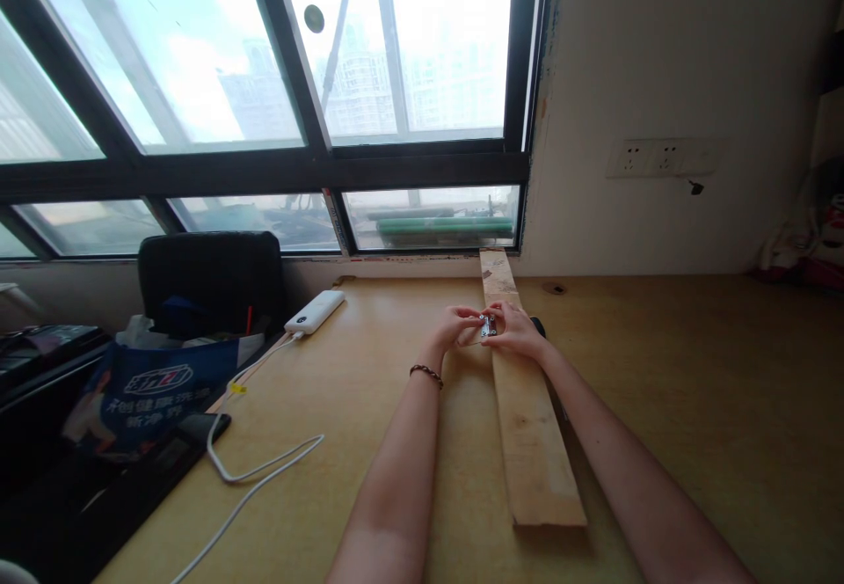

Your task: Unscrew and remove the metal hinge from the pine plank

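Observation:
A small shiny metal fitting with holes near its corners [488,326] sits over the far half of a long wooden board [531,426]. My right hand [518,331] grips its right side between thumb and fingers. From the left, my left hand [454,327] reaches it with bent fingers, the fingertips closed at its left edge. The board lies lengthwise on the table, its far end close to the window wall. Whether the fitting touches the wood is hard to tell. Behind my right hand a dark rounded object [539,326] shows only in part.
A white power bank [315,312] with a white cable [260,477] lies on the table [369,390] at the left. Beyond the left edge are a blue bag [158,382] and a black chair [211,281]. Wall sockets [665,158] are at the right.

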Action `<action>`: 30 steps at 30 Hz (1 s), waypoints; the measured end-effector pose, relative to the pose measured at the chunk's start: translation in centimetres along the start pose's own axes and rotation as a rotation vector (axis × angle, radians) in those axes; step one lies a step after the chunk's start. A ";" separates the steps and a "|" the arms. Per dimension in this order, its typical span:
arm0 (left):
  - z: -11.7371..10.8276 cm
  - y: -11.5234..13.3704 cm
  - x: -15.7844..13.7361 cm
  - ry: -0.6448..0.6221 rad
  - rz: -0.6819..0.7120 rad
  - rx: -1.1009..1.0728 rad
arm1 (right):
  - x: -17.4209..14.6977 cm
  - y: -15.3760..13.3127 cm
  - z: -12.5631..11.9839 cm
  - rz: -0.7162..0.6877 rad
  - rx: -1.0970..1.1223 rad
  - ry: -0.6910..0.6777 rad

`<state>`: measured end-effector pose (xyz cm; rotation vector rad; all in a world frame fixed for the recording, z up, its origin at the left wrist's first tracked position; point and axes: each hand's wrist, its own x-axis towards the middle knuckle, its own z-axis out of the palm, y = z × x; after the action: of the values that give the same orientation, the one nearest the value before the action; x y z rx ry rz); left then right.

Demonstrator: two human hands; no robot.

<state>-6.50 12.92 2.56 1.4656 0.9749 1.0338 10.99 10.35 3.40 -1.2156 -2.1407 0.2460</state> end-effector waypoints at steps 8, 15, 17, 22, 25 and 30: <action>-0.5 2.0 -0.2 0.104 0.090 -0.089 | 0.1 0.2 0.1 0.011 0.005 -0.007; -2.6 6.1 -0.9 0.151 0.255 -0.262 | 0.1 0.1 0.0 0.019 0.002 -0.031; -3.0 6.4 -1.1 0.113 0.186 -0.291 | 0.1 0.1 0.0 0.023 0.007 -0.035; -3.1 5.8 -1.6 -0.045 -0.107 -0.009 | 0.1 0.0 0.0 0.021 0.008 -0.024; -2.6 5.3 -1.7 -0.154 -0.143 0.264 | 0.0 -0.1 -0.1 0.016 0.002 -0.024; -1.5 4.8 -1.2 -0.287 -0.109 0.460 | 0.0 -0.3 -0.3 0.023 0.017 -0.017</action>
<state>-8.11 11.61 7.32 1.8504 1.1115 0.5151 10.97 10.12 3.72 -1.2331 -2.1364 0.2844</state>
